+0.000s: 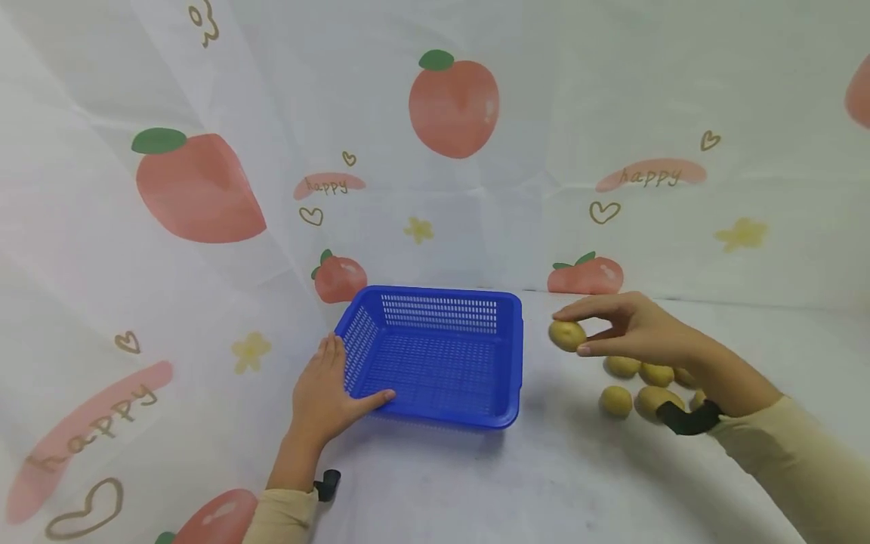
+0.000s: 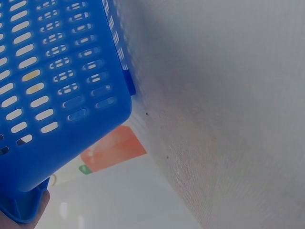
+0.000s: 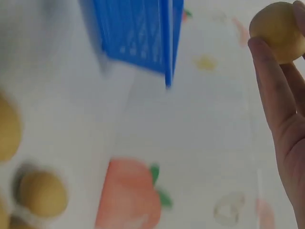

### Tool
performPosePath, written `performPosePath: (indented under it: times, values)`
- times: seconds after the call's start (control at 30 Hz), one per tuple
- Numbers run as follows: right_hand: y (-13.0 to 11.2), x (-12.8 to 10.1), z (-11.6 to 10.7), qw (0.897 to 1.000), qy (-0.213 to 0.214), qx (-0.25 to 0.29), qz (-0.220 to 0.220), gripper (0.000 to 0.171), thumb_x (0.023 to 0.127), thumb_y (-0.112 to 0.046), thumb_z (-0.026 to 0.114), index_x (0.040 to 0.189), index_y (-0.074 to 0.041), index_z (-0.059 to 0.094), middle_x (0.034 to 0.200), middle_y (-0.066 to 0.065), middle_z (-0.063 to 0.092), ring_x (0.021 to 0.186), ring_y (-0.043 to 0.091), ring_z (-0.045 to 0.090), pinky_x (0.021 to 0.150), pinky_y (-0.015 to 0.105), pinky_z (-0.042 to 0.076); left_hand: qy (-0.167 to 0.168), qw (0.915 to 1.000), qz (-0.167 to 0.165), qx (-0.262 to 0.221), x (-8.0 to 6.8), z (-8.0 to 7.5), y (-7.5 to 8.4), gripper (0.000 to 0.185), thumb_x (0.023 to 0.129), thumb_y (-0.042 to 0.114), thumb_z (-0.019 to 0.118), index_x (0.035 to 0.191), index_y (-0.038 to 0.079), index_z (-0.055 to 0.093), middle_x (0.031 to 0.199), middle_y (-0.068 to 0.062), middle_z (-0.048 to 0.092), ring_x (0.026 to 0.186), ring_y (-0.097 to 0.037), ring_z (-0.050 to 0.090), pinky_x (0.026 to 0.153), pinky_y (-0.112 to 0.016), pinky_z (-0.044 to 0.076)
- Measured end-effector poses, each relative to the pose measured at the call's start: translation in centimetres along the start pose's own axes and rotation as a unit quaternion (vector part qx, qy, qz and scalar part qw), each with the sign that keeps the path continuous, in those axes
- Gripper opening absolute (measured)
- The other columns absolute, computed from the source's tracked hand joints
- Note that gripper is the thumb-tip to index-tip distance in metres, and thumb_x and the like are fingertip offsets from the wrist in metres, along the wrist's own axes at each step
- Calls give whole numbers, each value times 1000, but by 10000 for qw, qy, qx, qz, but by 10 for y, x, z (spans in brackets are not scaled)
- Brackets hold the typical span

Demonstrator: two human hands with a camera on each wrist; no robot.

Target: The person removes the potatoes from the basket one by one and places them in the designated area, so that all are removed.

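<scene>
A blue plastic basket with slotted walls stands on the white surface, its open top facing up. My left hand grips its near left corner, thumb over the front rim and fingers at the left rim. In the left wrist view, the slotted wall of the basket fills the upper left, with a bit of the hand at the rim. To the right of the basket, my right hand pinches a potato between thumb and fingertips, raised above the surface. The right wrist view shows that same potato at the fingertips.
Several more potatoes lie on the surface below my right hand and forearm. A white sheet printed with fruit, hearts and words rises behind and to the left of the basket. Black straps circle both wrists.
</scene>
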State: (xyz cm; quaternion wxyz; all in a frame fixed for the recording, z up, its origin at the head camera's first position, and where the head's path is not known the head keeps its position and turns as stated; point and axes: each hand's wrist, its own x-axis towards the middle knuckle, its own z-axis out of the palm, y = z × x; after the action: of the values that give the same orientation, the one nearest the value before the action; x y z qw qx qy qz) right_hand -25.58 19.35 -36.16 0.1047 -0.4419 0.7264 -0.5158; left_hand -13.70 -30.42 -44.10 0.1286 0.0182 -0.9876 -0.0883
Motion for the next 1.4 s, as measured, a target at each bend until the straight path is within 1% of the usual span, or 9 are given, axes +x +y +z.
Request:
performPosePath:
  times: [0.2, 0.43, 0.57, 0.7, 0.8, 0.83, 1.03, 1.07, 1.4]
  values:
    - [-7, -65, -26, 9864, 1285, -939, 417, 51, 85, 10, 82, 134, 1, 70, 130, -6, 77, 122, 0, 69, 94, 16, 59, -33, 10000, 25, -45, 0, 1, -2, 144, 75, 94, 62, 164, -11, 20, 174, -29, 21, 163, -46, 21, 131, -59, 27]
    - [2, -126, -39, 9632, 2111, -1407, 886, 51, 84, 16, 80, 133, 5, 69, 129, -14, 76, 120, -6, 68, 84, 16, 61, 18, 10000, 41, -20, 1, 3, -3, 143, 75, 94, 63, 164, -11, 20, 174, -29, 21, 163, -45, 21, 131, -59, 27]
    - [14, -156, -42, 9353, 2591, -1936, 1435, 48, 86, 4, 84, 132, -4, 73, 123, -32, 72, 115, -20, 61, 82, 2, 52, -2, 10000, 37, -5, -1, 1, -1, 144, 75, 94, 63, 164, -11, 19, 174, -29, 20, 163, -45, 20, 132, -58, 26]
    - [28, -182, -48, 9057, 2635, -2744, 1874, 45, 88, -14, 88, 131, -15, 75, 121, -48, 59, 111, -37, 42, 80, -7, 37, -32, 10000, 27, -30, -2, -1, 3, 144, 76, 92, 64, 165, -11, 18, 174, -29, 19, 163, -45, 20, 132, -58, 25]
    - [38, -195, -51, 8905, 2503, -3153, 2121, 47, 87, -24, 90, 131, -17, 74, 122, -50, 54, 107, -39, 35, 74, -6, 36, -70, 10000, 2, -35, -3, -2, 4, 143, 76, 91, 65, 165, -10, 17, 174, -29, 19, 163, -46, 19, 133, -58, 24]
    - [41, -198, -51, 8863, 2474, -3233, 2209, 47, 87, -26, 90, 131, -17, 74, 121, -49, 54, 115, -32, 44, 72, -5, 37, -78, 10000, -3, -28, -4, -2, 5, 143, 76, 91, 65, 165, -10, 18, 174, -29, 19, 163, -46, 19, 133, -58, 24]
    - [54, -211, -46, 8841, 2512, -3382, 2023, 49, 75, -22, 97, 115, -2, 77, 109, -55, 44, 104, -35, 40, 66, -3, 39, -129, 9999, -47, -36, -4, -3, 4, 143, 76, 92, 64, 165, -10, 17, 174, -29, 18, 164, -46, 18, 132, -59, 24]
    - [56, -213, -45, 8841, 2518, -3414, 1959, 49, 73, -21, 98, 112, 0, 76, 108, -56, 42, 101, -40, 27, 65, -4, 39, -132, 9999, -55, -53, -4, -3, 4, 143, 76, 92, 64, 165, -10, 16, 174, -29, 18, 164, -46, 18, 132, -59, 24]
    - [66, -219, -43, 8783, 2262, -3685, 2041, 46, 65, -21, 101, 101, -5, 78, 94, -46, 54, 89, -31, 38, 61, 8, 44, -79, 9999, 0, -62, 0, 0, 2, 143, 77, 92, 63, 165, -10, 17, 174, -29, 18, 163, -47, 18, 131, -61, 25]
